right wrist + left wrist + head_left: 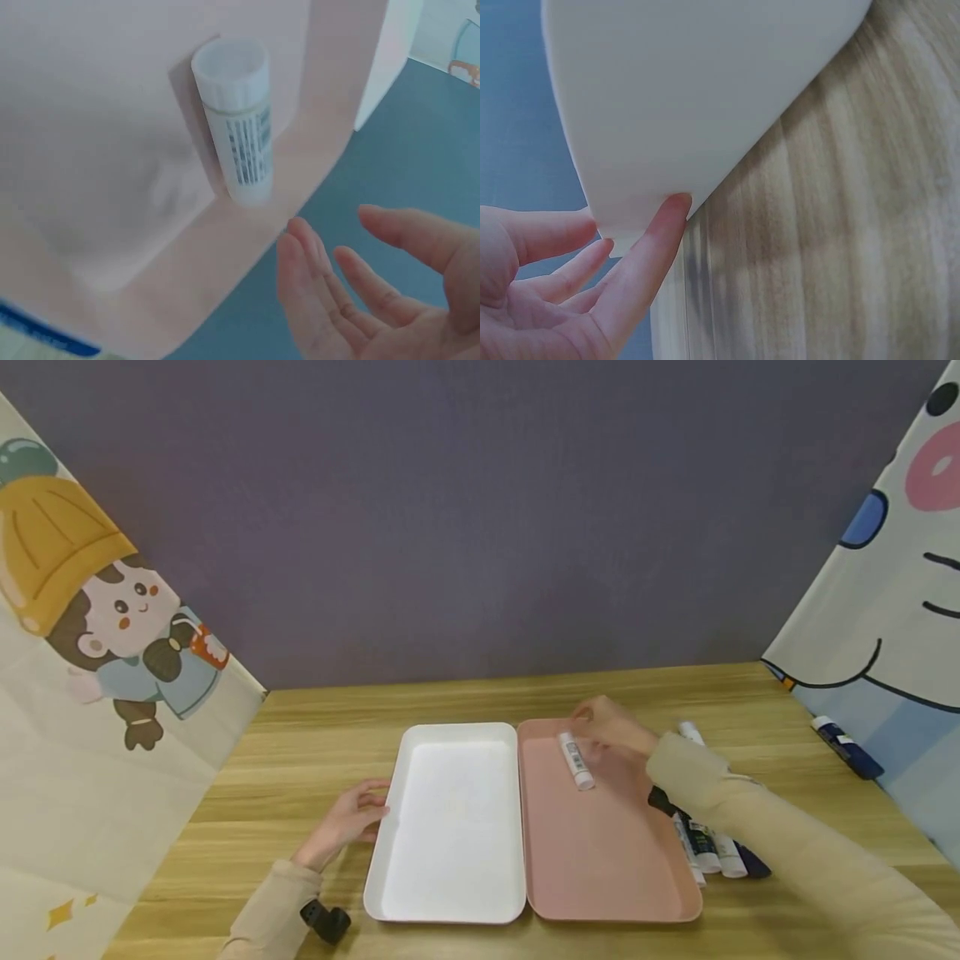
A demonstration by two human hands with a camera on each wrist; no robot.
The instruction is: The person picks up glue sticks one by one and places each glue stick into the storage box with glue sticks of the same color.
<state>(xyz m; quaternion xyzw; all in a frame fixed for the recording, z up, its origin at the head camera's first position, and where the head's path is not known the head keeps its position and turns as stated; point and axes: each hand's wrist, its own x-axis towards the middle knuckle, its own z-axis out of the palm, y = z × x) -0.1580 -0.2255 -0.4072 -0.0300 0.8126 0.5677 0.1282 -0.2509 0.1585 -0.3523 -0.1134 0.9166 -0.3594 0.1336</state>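
A white tray [450, 827] and a pink tray [607, 860] lie side by side on the wooden table. My left hand [352, 814] is at the white tray's left side; in the left wrist view its fingertips touch the outer wall, fingers [656, 244] nearly straight. Inside the pink tray, close to its far edge, lies a white glue stick [576, 762] with a barcode label [251, 150]. Over that far edge is my right hand [611, 725], just beside the glue stick. The right wrist view shows its fingers spread apart and holding nothing.
Several white and dark tubes [705, 847] lie right of the pink tray, partly hidden by my right sleeve [795, 843]. A white tube [690, 732] is farther back. At the far right lies a dark blue tube [847, 748] with a white end. Printed cloths hang on both sides.
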